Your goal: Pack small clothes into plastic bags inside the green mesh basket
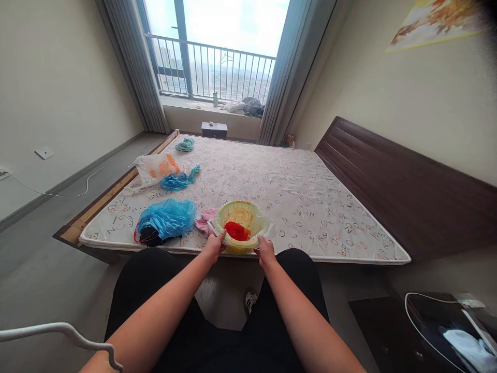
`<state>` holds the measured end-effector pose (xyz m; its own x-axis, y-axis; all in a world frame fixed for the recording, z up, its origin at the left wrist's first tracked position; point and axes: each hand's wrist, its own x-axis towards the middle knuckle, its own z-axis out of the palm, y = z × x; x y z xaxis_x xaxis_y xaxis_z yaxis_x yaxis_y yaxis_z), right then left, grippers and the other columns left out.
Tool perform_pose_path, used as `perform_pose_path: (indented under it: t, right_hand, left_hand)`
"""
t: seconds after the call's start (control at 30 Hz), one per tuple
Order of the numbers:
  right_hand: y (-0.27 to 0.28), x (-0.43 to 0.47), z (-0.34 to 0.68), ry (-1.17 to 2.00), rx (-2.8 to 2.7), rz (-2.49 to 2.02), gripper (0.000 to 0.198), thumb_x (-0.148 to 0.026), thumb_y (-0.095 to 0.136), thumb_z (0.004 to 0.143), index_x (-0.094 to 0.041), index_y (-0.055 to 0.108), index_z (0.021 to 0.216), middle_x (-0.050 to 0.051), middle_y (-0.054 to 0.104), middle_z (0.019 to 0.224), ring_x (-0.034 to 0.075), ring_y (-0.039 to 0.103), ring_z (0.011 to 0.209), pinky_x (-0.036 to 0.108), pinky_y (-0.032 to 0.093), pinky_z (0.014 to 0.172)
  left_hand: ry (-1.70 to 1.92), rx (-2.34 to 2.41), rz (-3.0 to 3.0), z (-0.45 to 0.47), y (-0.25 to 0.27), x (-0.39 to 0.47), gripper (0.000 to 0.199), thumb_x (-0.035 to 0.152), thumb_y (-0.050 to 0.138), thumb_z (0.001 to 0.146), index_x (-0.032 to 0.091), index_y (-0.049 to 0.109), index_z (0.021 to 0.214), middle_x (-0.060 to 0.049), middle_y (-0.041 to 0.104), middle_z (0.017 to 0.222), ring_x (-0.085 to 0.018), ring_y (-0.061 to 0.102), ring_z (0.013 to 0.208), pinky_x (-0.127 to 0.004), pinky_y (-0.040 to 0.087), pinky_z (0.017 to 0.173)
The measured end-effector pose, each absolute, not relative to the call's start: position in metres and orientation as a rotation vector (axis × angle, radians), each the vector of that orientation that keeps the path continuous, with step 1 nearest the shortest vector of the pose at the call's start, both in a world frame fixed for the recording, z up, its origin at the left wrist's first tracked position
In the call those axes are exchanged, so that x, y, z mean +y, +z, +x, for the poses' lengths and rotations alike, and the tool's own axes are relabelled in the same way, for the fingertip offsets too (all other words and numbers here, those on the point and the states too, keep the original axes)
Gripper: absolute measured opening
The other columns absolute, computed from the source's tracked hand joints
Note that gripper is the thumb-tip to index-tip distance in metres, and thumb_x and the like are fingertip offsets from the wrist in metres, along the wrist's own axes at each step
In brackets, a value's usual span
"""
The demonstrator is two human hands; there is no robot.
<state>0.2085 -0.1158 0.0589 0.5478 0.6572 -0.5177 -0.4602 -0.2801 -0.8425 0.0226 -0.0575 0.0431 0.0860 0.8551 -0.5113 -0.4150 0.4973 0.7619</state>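
In front of my knees, at the mattress's near edge, is a yellow wastebasket [238, 250] lined with a whitish plastic bag [267, 227]. Orange print shows inside the liner, and a bright red item [236, 231] lies in it. My left hand [215, 246] is closed on the bag at the basket's left rim. On the opposite side, my right hand [266, 252] pinches the bag near the rim. A pink cloth [205, 221] lies just left of the basket. Farther left sits a blue plastic bag [171, 215] with something black under it.
On the mattress [287, 186] also lie a white bag with orange print [153, 168], a crumpled blue bag [175, 181] and a green bundle [185, 144]. A dark headboard [373, 171] borders the right. A nightstand [388, 331] with a white cable is at lower right.
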Motion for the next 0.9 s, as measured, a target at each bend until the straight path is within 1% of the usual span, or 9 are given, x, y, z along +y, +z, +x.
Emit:
perform_pose_path:
  t: [0.17, 0.37, 0.43, 0.5, 0.6, 0.67, 0.77, 0.83, 0.9]
  right_hand:
    - [0.061, -0.117, 0.208, 1.096, -0.177, -1.519, 0.030, -0.035, 0.065, 0.076, -0.021, 0.063, 0.102, 0.005, 0.075, 0.103, 0.021, 0.071, 0.087, 0.024, 0.053, 0.053]
    - [0.060, -0.116, 0.209, 1.091, -0.183, -1.511, 0.029, -0.034, 0.066, 0.076, -0.020, 0.064, 0.102, 0.005, 0.075, 0.100, 0.021, 0.072, 0.084, 0.024, 0.053, 0.052]
    - [0.058, -0.116, 0.209, 1.082, -0.180, -1.514, 0.028, -0.034, 0.067, 0.076, -0.021, 0.064, 0.100, 0.004, 0.075, 0.099, 0.020, 0.071, 0.082, 0.024, 0.053, 0.051]
    - [0.057, -0.115, 0.209, 1.072, -0.177, -1.499, 0.029, -0.034, 0.069, 0.075, -0.021, 0.064, 0.101, 0.004, 0.075, 0.098, 0.019, 0.071, 0.079, 0.023, 0.052, 0.049]
    - [0.056, -0.115, 0.208, 1.084, -0.159, -1.421, 0.031, -0.032, 0.072, 0.075, -0.021, 0.062, 0.102, 0.002, 0.074, 0.093, 0.016, 0.069, 0.071, 0.021, 0.050, 0.047]
    - [0.055, -0.116, 0.208, 1.084, -0.158, -1.384, 0.032, -0.034, 0.073, 0.076, -0.021, 0.061, 0.103, 0.000, 0.073, 0.087, 0.013, 0.064, 0.062, 0.020, 0.050, 0.046]
    - [0.052, -0.117, 0.209, 0.987, -0.231, -1.404, 0.037, -0.038, 0.074, 0.076, -0.022, 0.059, 0.106, -0.004, 0.068, 0.080, 0.009, 0.053, 0.050, 0.020, 0.048, 0.045]
    - [0.050, -0.117, 0.213, 0.897, -0.285, -1.430, 0.039, -0.038, 0.072, 0.076, -0.023, 0.058, 0.109, -0.005, 0.066, 0.082, 0.008, 0.049, 0.047, 0.020, 0.047, 0.044]
    - [0.049, -0.117, 0.218, 0.835, -0.302, -1.458, 0.041, -0.037, 0.069, 0.077, -0.024, 0.057, 0.114, -0.005, 0.067, 0.087, 0.008, 0.049, 0.048, 0.021, 0.047, 0.045]
  left_hand:
    - [1.002, 1.131, 0.497, 0.023, 0.042, -0.058, 0.053, 0.033, 0.086, 0.082, 0.023, 0.062, 0.128, -0.008, 0.074, 0.113, -0.014, 0.070, 0.072, -0.021, 0.046, 0.053]
    - [0.997, 1.128, 0.505, 0.023, 0.042, -0.058, 0.047, 0.032, 0.084, 0.084, 0.024, 0.062, 0.125, -0.007, 0.074, 0.108, -0.015, 0.069, 0.072, -0.021, 0.047, 0.054]
    - [0.989, 1.136, 0.494, 0.023, 0.044, -0.057, 0.045, 0.032, 0.085, 0.083, 0.023, 0.063, 0.121, -0.006, 0.073, 0.099, -0.012, 0.064, 0.062, -0.019, 0.041, 0.049]
    - [0.980, 1.133, 0.477, 0.023, 0.046, -0.057, 0.041, 0.034, 0.086, 0.083, 0.021, 0.062, 0.114, -0.003, 0.070, 0.085, -0.008, 0.054, 0.050, -0.018, 0.031, 0.042]
    - [0.976, 1.128, 0.430, 0.024, 0.050, -0.056, 0.042, 0.038, 0.089, 0.079, 0.021, 0.059, 0.103, 0.002, 0.062, 0.072, -0.004, 0.042, 0.041, -0.018, 0.021, 0.039]
    - [0.989, 1.159, 0.412, 0.023, 0.053, -0.056, 0.047, 0.040, 0.091, 0.075, 0.021, 0.056, 0.100, 0.005, 0.059, 0.068, -0.003, 0.039, 0.040, -0.017, 0.021, 0.039]
    - [1.069, 1.216, 0.441, 0.020, 0.056, -0.054, 0.052, 0.041, 0.093, 0.072, 0.021, 0.053, 0.099, 0.009, 0.054, 0.063, -0.001, 0.035, 0.037, -0.015, 0.022, 0.039]
    - [1.149, 1.218, 0.452, 0.017, 0.058, -0.053, 0.051, 0.042, 0.092, 0.072, 0.021, 0.052, 0.096, 0.010, 0.051, 0.061, -0.001, 0.036, 0.037, -0.015, 0.022, 0.039]
    - [1.207, 1.193, 0.433, 0.015, 0.061, -0.051, 0.048, 0.038, 0.091, 0.071, 0.020, 0.052, 0.093, 0.009, 0.053, 0.062, -0.003, 0.040, 0.038, -0.015, 0.026, 0.039]
